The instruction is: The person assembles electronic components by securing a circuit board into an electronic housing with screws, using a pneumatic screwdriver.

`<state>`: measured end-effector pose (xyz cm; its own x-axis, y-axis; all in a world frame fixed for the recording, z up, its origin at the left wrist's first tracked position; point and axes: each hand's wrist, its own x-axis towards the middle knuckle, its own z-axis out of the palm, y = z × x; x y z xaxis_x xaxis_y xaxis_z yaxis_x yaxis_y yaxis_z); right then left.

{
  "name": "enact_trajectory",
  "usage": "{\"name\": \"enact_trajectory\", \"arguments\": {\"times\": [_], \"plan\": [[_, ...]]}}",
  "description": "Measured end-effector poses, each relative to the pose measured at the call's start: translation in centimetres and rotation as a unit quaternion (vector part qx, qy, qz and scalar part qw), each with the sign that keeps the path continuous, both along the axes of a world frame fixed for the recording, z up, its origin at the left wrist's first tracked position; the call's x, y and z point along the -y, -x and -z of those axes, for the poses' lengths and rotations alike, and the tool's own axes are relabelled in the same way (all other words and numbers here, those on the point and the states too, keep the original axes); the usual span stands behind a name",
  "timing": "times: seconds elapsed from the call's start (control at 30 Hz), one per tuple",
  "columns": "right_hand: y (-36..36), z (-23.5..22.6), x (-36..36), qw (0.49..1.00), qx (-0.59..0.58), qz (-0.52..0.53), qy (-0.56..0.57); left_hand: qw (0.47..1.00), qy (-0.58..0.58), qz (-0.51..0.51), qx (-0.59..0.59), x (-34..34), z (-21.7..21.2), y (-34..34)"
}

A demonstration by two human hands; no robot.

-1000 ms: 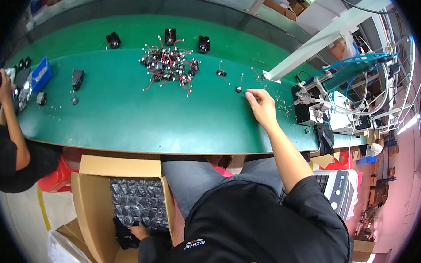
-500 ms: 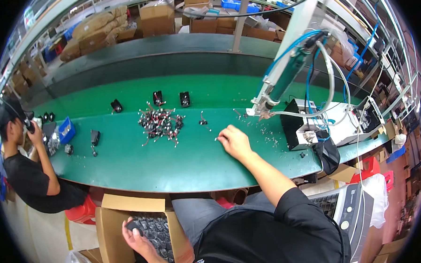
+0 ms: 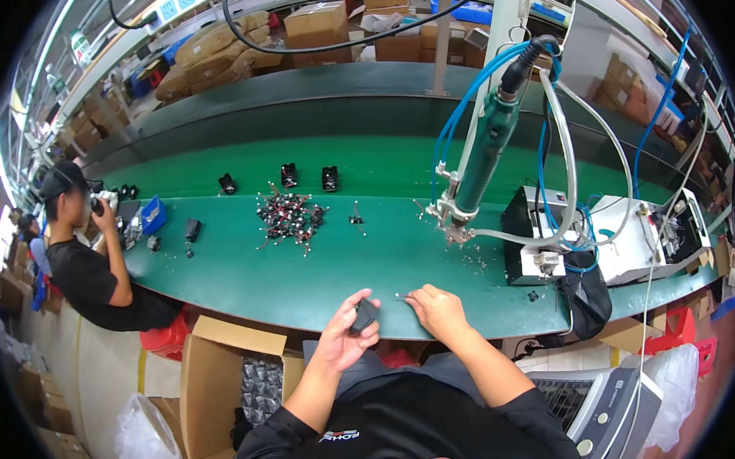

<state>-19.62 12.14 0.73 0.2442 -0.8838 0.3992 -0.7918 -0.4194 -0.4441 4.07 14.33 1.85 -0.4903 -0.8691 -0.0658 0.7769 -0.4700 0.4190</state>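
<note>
Over the front edge of the green table, my left hand is closed round a small black plastic housing. Just right of it, my right hand pinches a small thin part with a pale tip; its exact kind is too small to make out. The hands are apart. Farther off lies a heap of small black parts with red and black wires, and a single wired part sits to its right. Beyond the heap stand black housings in a loose row.
A green electric screwdriver hangs on a stand with hoses, at the right. Beside it are a black-and-white machine and scattered tiny pieces. An open carton of bagged parts stands at my left. A co-worker sits far left.
My left hand has come up from the carton to the table's front edge, carrying the black housing. My right hand has drawn back toward me, still pinching the thin part. The view has shifted.
</note>
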Motion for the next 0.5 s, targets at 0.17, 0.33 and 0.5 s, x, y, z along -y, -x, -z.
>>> {"name": "enact_trajectory", "arguments": {"times": [0.17, 0.33, 0.5], "plan": [[1.7, -1.0, -1.0, 0.994, 0.083, -0.022, -0.060, 0.985, 0.050, -0.025, 0.166, 1.4, -0.5, -0.1], [1.9, -0.6, -0.8, 0.998, 0.053, -0.028, -0.018, 0.883, 0.227, -0.079, 0.403, 3.4, -0.1, -0.7], [1.3, -1.9, -1.2, 1.000, 0.019, -0.003, -0.016, 0.776, 0.263, -0.071, 0.569, 4.3, -1.9, 0.0]]}}
